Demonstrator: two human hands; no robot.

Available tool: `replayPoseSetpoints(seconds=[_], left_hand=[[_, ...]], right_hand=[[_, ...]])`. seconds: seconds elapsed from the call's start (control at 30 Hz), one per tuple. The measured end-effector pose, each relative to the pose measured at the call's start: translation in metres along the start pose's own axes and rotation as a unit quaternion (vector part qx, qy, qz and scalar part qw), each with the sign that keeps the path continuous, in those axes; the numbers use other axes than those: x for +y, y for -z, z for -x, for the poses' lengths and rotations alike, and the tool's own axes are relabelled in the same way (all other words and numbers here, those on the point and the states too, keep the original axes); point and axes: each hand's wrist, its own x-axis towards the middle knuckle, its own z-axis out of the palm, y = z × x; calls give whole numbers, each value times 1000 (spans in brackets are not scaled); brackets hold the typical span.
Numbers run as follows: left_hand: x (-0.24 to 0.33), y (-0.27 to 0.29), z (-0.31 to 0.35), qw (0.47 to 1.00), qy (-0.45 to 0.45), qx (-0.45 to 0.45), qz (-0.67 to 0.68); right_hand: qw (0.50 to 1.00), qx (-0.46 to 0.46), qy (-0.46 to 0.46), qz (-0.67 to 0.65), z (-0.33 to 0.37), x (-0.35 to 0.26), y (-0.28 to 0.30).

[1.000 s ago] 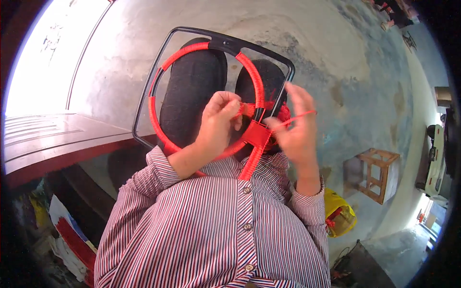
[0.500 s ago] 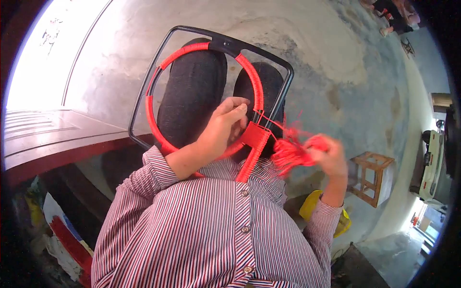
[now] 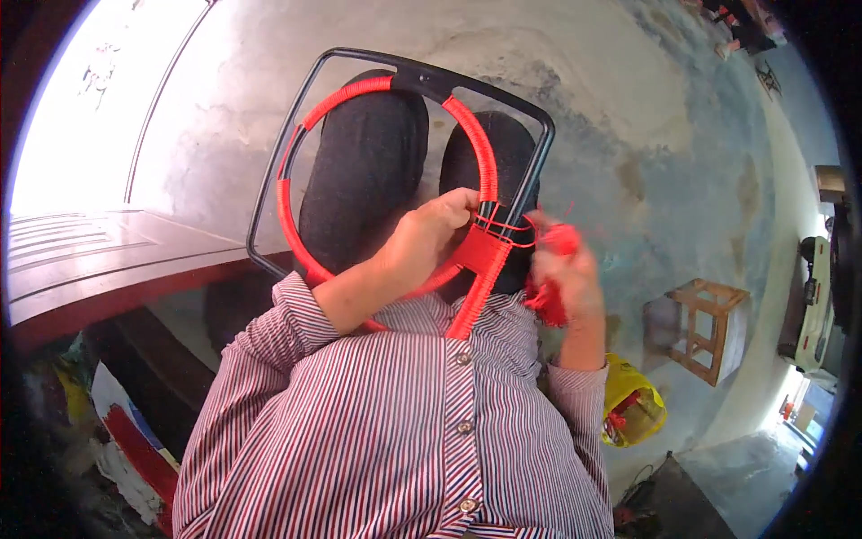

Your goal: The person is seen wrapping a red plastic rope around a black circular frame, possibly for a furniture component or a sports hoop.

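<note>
A black metal frame (image 3: 544, 144) with a round ring inside rests over my thighs, tilted. Red cord (image 3: 373, 87) is wound tightly round most of the ring, with short black stretches bare. At the right lower corner, a flat red woven patch (image 3: 488, 254) joins ring and outer bar, and loose strands cross just above it. My left hand (image 3: 422, 235) reaches through the ring from the left, its fingers closed on the ring's inner edge beside those strands. My right hand (image 3: 572, 277), blurred, is closed round a bundle of red cord (image 3: 549, 304) just outside the frame.
A brown wooden bench or table edge (image 3: 135, 286) stands at the left. A wooden stool (image 3: 707, 328) is on the grey floor at the right, with a yellow bag (image 3: 639, 395) holding red material nearer me. Another person's legs (image 3: 750, 36) show at the far right.
My right hand has moved left and slightly up toward the frame with the cord bundle. My left fingers have come right onto the ring's edge. The strands now cross the bars more visibly.
</note>
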Motion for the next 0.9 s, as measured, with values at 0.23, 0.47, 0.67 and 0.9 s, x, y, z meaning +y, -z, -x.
replayPoseSetpoints(seconds=[0.23,0.47,0.67,0.9], left_hand=[[-7,6,-10,1000,4,1,10],[9,6,-8,994,76,25,-74],[10,1,-3,995,92,25,-40],[11,6,3,991,105,57,-62]], right_hand=[[987,152,32,-38,12,2,61],[978,196,51,-37,44,5,58],[985,172,5,-18,53,53,78],[967,192,15,165,3,20,52]])
